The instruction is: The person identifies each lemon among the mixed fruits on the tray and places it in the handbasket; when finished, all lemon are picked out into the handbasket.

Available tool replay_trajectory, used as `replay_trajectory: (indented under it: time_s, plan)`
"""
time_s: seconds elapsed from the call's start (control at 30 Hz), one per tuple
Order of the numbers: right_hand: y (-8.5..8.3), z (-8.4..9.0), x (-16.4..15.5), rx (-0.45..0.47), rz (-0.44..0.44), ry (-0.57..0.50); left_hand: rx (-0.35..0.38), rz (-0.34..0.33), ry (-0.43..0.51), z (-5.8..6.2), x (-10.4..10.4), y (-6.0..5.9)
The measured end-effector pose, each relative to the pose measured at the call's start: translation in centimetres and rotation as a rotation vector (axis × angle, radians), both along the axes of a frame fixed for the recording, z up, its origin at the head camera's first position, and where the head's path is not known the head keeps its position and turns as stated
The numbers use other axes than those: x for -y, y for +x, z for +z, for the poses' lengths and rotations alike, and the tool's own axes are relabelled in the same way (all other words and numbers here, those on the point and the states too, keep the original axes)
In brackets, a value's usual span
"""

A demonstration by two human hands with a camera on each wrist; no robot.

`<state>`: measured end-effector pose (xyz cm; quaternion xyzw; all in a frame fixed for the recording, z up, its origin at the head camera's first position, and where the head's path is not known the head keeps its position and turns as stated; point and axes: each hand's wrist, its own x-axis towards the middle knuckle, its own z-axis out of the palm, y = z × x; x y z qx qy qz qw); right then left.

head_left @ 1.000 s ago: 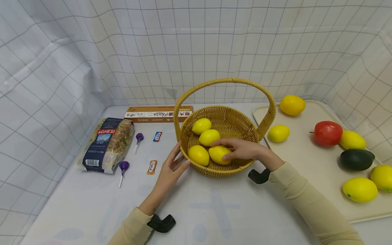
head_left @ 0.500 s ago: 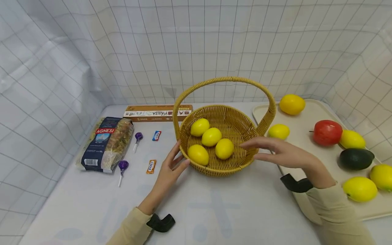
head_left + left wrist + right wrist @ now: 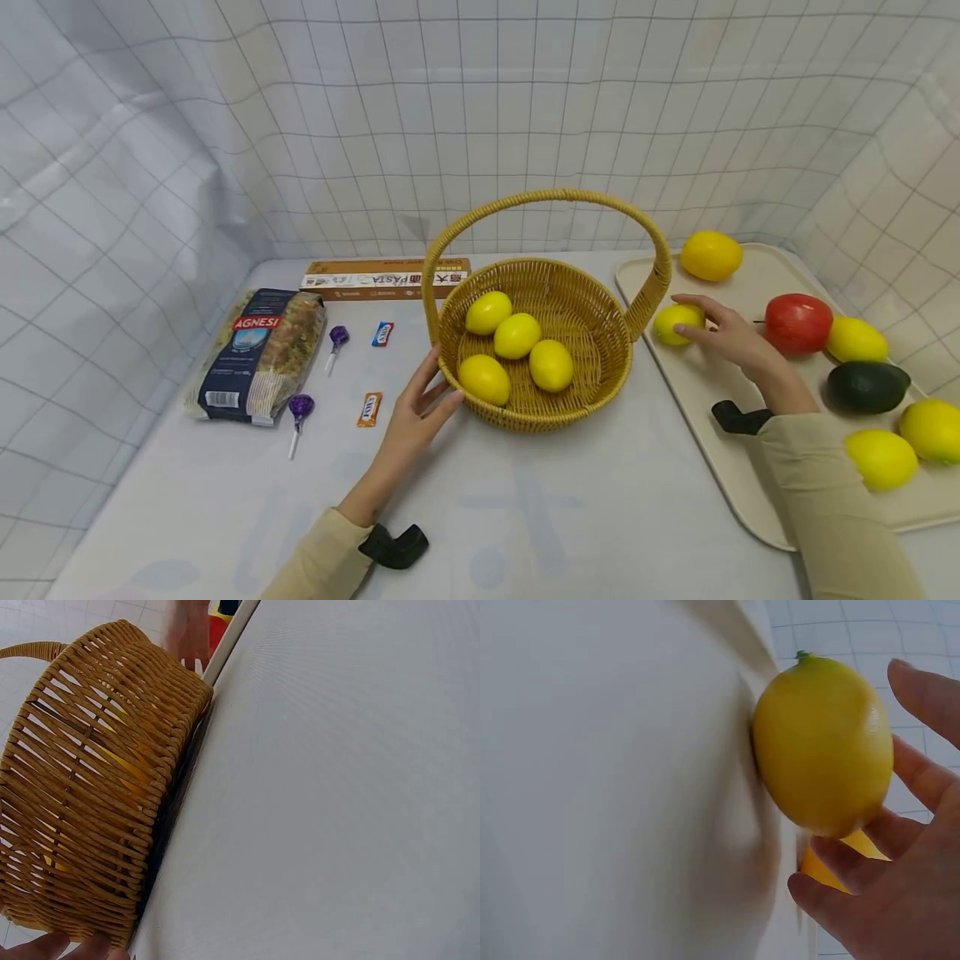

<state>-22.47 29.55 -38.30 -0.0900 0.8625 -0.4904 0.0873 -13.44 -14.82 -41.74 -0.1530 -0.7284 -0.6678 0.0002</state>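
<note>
The wicker basket (image 3: 530,425) has a tall arched handle and holds several yellow lemons (image 3: 517,336). My left hand (image 3: 408,433) rests on its near left side, fingers spread along the outside and thumb by the rim. In the left wrist view, fingertips (image 3: 45,946) lie against the weave. Over at the tray's left side, my right hand (image 3: 738,342) reaches around a single lemon (image 3: 670,325), thumb in front and forefinger behind. The right wrist view shows that lemon (image 3: 821,746) beside the loosely spread fingers, with the thumb standing off from it.
The beige tray (image 3: 750,487) also carries a larger yellow fruit (image 3: 711,255), a red fruit (image 3: 798,323), a dark green avocado (image 3: 866,387) and more lemons (image 3: 881,458). On the left lie an AGNESI pasta bag (image 3: 258,354), lollipops (image 3: 301,407), small wrapped candies (image 3: 370,409) and a PASTA box (image 3: 386,279).
My right hand has let go of a lemon inside the basket and moved right to the lemon on the tray. The left hand has stayed at the basket.
</note>
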Motion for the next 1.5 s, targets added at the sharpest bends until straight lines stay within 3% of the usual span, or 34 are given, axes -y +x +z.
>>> replay_trajectory:
  time_s: [0.4,0.53,0.7,0.87,0.97,1.1,1.27,1.5]
  plan:
    - [0.8,-0.9,-0.2,-0.011,-0.005,0.188,0.001,0.003,-0.008,0.1,-0.1,0.0]
    - [2.3,-0.6,-0.6,-0.004,-0.004,0.203,-0.003,-0.004,-0.003,0.0,-0.2,0.0]
    - [5.9,1.3,-0.2,-0.02,0.043,0.108,-0.001,-0.009,-0.01,0.1,-0.2,-0.1]
    - [8.0,3.4,3.1,-0.077,0.319,-0.143,0.011,0.003,-0.007,0.1,-0.1,-0.1]
    - [8.0,4.2,6.4,-0.049,0.405,-0.213,0.013,0.0,-0.002,0.0,-0.1,-0.1]
    - [7.3,4.5,10.9,0.03,0.42,-0.184,0.015,0.002,0.003,-0.2,-0.1,0.0]
    - [5.9,4.0,14.8,0.101,0.499,-0.142,0.001,0.0,0.01,-0.3,-0.2,-0.1]
    - [5.1,3.4,17.1,-0.026,0.462,0.071,-0.009,0.0,0.0,-0.2,-0.1,-0.1]
